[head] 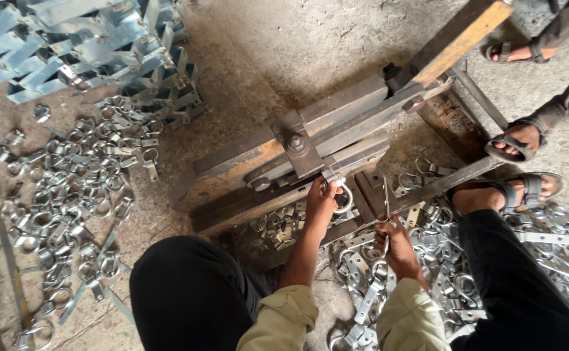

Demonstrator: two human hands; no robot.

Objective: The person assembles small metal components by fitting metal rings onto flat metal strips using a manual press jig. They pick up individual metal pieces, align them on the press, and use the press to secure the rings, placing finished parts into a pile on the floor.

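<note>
My left hand (321,203) holds a shiny metal ring clamp (341,192) against the rusty steel press (310,146), just under its bolted block. My right hand (398,247) grips a thin flat metal strip (386,205) that stands nearly upright beside the press frame. Both arms wear khaki sleeves; my knees in black trousers flank them. A heap of small metal offcuts (281,224) lies under the press, close to my left hand.
A spread of finished ring clamps (70,195) covers the floor at left, with stacked galvanised strips (83,45) behind. More strips and clamps (440,286) lie around my right leg. Another person's sandalled feet (518,140) stand at right, by the press's long lever (460,36).
</note>
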